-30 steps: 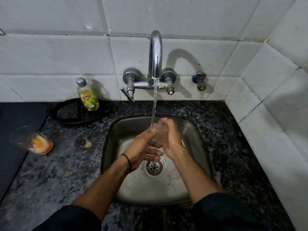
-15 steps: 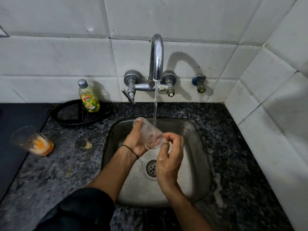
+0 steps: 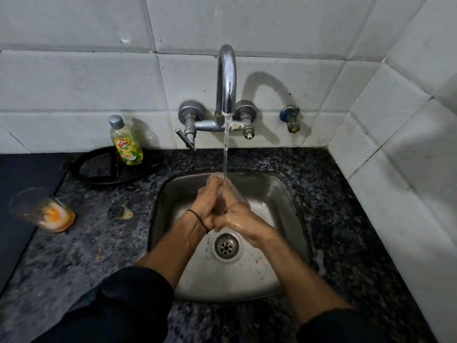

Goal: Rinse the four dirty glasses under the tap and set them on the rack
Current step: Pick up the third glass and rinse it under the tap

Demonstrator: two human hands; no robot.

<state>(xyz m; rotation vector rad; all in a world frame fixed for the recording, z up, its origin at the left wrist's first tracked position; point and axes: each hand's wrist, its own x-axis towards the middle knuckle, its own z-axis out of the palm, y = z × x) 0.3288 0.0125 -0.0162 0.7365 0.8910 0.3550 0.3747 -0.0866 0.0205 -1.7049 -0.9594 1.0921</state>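
Head cam: both my left hand (image 3: 206, 205) and right hand (image 3: 238, 220) wrapped tight around a clear glass (image 3: 235, 191) under the tap (image 3: 226, 78), mid-frame.

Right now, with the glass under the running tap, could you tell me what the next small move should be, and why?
Probably keep turning the glass under the stream a moment longer: both hands, left hand and right hand, are wrapped around it over the sink, so little of it meets the water. No rack is in view yet.
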